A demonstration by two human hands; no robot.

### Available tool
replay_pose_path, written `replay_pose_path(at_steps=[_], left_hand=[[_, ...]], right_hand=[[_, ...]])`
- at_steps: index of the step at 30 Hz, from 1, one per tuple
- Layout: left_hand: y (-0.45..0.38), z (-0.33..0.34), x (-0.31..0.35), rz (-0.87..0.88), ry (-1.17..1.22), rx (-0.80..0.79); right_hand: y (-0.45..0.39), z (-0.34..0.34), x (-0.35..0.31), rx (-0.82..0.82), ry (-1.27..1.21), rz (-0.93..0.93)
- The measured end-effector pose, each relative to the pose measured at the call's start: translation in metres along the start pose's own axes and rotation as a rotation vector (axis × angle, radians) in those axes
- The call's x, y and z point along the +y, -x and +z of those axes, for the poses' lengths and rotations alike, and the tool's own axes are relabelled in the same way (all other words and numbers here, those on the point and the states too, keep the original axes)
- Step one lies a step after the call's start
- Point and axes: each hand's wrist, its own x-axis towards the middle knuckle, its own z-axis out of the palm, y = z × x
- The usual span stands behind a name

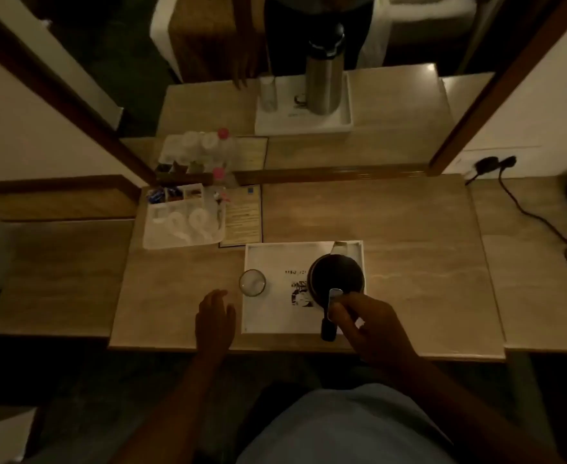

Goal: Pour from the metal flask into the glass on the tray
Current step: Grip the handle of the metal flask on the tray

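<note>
Condiment tray (183,222) left of flask (337,277)

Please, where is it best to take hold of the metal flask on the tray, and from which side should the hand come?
Probably by its dark handle, from the near side. The metal flask stands upright on the white tray, and the handle projects toward the person, where the right hand already is. The glass at the tray's left edge stays clear of that approach.

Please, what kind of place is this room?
Probably a hotel room. A wood-framed wall mirror stands behind a light wooden desk. On the desk are a white amenity tray with cups and sachets, a framed printed card, and a white serving tray holding a metal flask with a black lid.
</note>
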Motion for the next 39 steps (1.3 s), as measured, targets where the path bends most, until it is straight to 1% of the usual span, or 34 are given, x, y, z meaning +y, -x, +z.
replay_pose_path(at_steps=[3,6,8,10,12,14,17,18,21,25,27,29,32,37,39], left_hand=[[-0.018,0.003,-0.006,-0.02,-0.039,-0.037],[-0.037,0.008,-0.015,-0.031,-0.136,-0.108],[-0.05,0.011,-0.019,-0.021,-0.184,-0.153],[-0.061,0.013,-0.024,-0.009,-0.222,-0.204],[-0.067,0.014,-0.028,0.013,-0.227,-0.254],[-0.072,0.016,-0.033,0.036,-0.209,-0.284],[-0.073,0.02,-0.037,0.055,-0.188,-0.294],[-0.075,0.02,-0.039,0.065,-0.182,-0.298],[-0.077,0.02,-0.042,0.097,-0.148,-0.285],[-0.08,0.021,-0.044,0.088,-0.197,-0.281],[-0.081,0.023,-0.045,0.092,-0.181,-0.282],[-0.082,0.024,-0.045,0.083,-0.147,-0.273],[-0.083,0.024,-0.044,0.067,-0.161,-0.279],[-0.084,0.023,-0.045,0.039,-0.107,-0.297],[-0.084,0.022,-0.045,0.039,-0.109,-0.292]], right_hand=[[0.006,-0.002,0.019,0.034,0.053,0.148],[0.013,0.004,0.029,-0.011,0.096,0.347],[0.016,0.014,0.034,-0.041,0.079,0.474],[0.018,0.026,0.033,-0.052,0.02,0.559],[0.021,0.039,0.029,0.002,-0.109,0.636],[0.023,0.054,0.023,0.103,-0.252,0.685],[0.026,0.074,0.019,0.238,-0.595,0.782],[0.026,0.082,0.019,0.26,-0.688,0.808],[0.026,0.099,0.019,0.269,-0.827,0.815],[0.017,0.116,0.015,0.37,-1.006,0.791],[0.015,0.123,0.015,0.412,-1.111,0.767],[0.014,0.126,0.02,0.44,-1.158,0.756],[0.014,0.124,0.027,0.462,-1.126,0.761],[0.013,0.111,0.037,0.493,-0.979,0.794],[0.012,0.101,0.041,0.444,-0.903,0.808]])
